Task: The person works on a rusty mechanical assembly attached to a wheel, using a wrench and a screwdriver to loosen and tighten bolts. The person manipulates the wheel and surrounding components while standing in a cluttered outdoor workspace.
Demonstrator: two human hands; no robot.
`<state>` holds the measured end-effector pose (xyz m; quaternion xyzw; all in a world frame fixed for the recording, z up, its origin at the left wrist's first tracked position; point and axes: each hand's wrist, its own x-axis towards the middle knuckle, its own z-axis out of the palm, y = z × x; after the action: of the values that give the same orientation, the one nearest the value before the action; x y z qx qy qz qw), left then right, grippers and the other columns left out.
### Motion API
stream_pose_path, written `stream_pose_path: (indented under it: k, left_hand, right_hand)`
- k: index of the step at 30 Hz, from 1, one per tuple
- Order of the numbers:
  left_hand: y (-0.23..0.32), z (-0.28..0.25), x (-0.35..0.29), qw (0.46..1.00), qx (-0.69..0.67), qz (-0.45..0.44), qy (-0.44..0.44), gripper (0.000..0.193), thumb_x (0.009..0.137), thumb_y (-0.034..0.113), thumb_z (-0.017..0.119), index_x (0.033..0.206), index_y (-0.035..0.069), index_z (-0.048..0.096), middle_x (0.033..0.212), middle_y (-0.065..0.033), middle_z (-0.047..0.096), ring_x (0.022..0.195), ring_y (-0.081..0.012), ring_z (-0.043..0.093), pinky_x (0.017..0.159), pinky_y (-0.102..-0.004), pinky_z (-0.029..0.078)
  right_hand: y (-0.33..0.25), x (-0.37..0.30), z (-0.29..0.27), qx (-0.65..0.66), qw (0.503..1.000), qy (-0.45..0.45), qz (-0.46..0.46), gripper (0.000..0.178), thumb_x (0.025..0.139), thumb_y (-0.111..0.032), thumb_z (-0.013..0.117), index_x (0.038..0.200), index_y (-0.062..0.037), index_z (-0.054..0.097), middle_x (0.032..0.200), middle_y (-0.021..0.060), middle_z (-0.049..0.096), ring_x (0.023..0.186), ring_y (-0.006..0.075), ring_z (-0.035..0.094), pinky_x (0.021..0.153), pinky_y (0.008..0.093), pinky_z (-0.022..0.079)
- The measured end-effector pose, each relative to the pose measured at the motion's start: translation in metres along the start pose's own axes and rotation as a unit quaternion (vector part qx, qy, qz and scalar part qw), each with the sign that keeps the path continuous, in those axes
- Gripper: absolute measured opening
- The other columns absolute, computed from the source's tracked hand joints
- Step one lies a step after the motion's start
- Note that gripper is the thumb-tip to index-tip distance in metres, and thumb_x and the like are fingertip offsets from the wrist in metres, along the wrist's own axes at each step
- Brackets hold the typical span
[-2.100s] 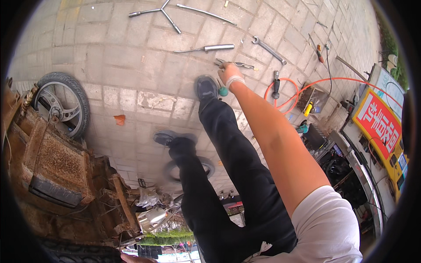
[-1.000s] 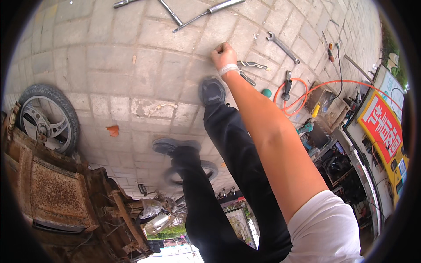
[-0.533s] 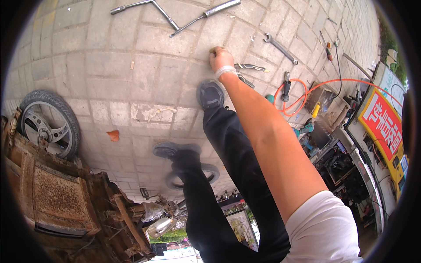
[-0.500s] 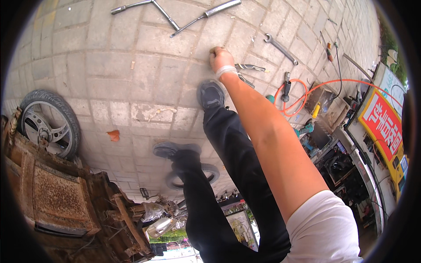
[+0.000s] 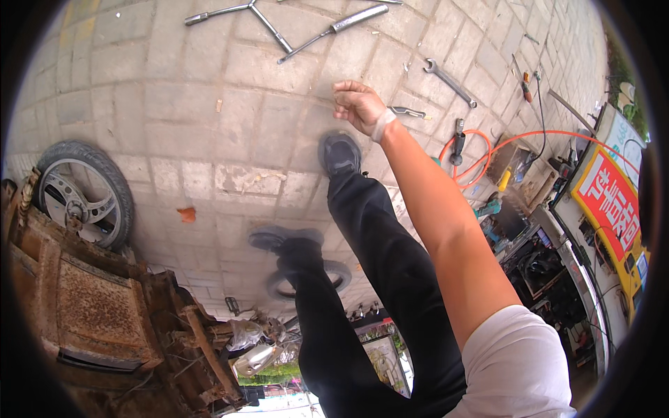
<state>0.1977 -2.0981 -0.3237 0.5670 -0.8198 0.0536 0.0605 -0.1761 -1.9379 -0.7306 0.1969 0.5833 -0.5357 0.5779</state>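
Right hand (image 5: 359,104): stretched out over the grey paving-stone ground (image 5: 174,90), fingers loosely curled, holding nothing that can be seen; a white band sits at the wrist.
Nearest tools: small grey metal pliers (image 5: 408,111) just beside the hand; long silver open-ended spanner (image 5: 449,81) further right; silver cross-shaped wheel wrench (image 5: 247,14) and long steel bar with a socket end (image 5: 334,29) above.
Legs: black trousers, dark shoe (image 5: 339,153) just under the hand.
Right side: coiled orange hose (image 5: 481,157).
Left side: spoked wheel with black tyre (image 5: 83,195) against a rusty brown metal frame (image 5: 97,306).

Wrench (image 5: 450,81) right of hand (image 5: 357,106)
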Motion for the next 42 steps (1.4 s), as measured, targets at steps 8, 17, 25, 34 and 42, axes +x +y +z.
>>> stream_pose_path:
  k: [8, 17, 25, 34, 42]
  left_hand:
    - [0.003, 0.001, 0.002, 1.000, 0.001, -0.010, -0.005, 0.088, 0.089, 0.045, 0.056, 0.143, -0.010, 0.014, 0.147, -0.0297, 0.017, 0.137, -0.0423, 0.021, 0.112, -0.0490, 0.018]
    - [0.004, -0.012, 0.005, 1.000, 0.008, -0.019, 0.001, 0.090, 0.088, 0.046, 0.057, 0.142, -0.011, 0.013, 0.147, -0.0305, 0.017, 0.137, -0.0430, 0.021, 0.112, -0.0494, 0.018]
    - [0.030, -0.089, 0.002, 0.999, -0.020, -0.021, 0.043, 0.091, 0.088, 0.047, 0.057, 0.142, -0.012, 0.013, 0.146, -0.0311, 0.017, 0.137, -0.0436, 0.020, 0.112, -0.0498, 0.017]
    - [0.041, -0.158, 0.020, 0.977, -0.146, -0.127, -0.092, 0.091, 0.069, 0.038, 0.067, 0.140, 0.000, 0.026, 0.141, -0.0273, 0.027, 0.131, -0.0454, 0.024, 0.104, -0.0642, 0.015]
    - [-0.032, -0.213, -0.017, 0.686, -0.632, -0.339, -0.126, 0.053, 0.089, 0.028, 0.059, 0.132, 0.004, 0.043, 0.132, -0.0138, 0.043, 0.121, -0.0279, 0.042, 0.103, -0.0451, 0.033]
  right_hand:
    - [-0.067, 0.069, 0.090, -0.523, 0.841, 0.120, -0.077, 0.041, 0.091, -0.039, 0.049, 0.095, -0.0018, 0.066, 0.092, 0.0130, 0.067, 0.086, 0.0270, 0.065, 0.076, 0.0397, 0.051]
    - [-0.096, 0.072, 0.162, -0.763, 0.638, 0.069, -0.074, 0.033, 0.082, -0.027, 0.059, 0.105, -0.0056, 0.068, 0.108, 0.0166, 0.066, 0.101, 0.0345, 0.063, 0.085, 0.0422, 0.050]
    - [-0.172, -0.093, 0.184, -0.412, 0.908, -0.064, -0.032, 0.030, 0.078, -0.032, 0.061, 0.069, -0.0039, 0.058, 0.061, 0.0031, 0.049, 0.051, 0.0128, 0.047, 0.045, 0.0279, 0.039]
    - [-0.211, -0.480, 0.264, -0.316, 0.880, -0.321, -0.152, 0.038, 0.084, -0.036, 0.066, 0.066, -0.0045, 0.055, 0.061, 0.0012, 0.050, 0.056, 0.0099, 0.044, 0.054, 0.0252, 0.035]
    - [-0.169, -0.658, 0.387, -0.290, 0.778, -0.356, -0.429, 0.046, 0.098, -0.031, 0.046, 0.060, -0.0077, 0.039, 0.057, 0.0011, 0.037, 0.056, 0.0127, 0.033, 0.055, 0.0291, 0.029]
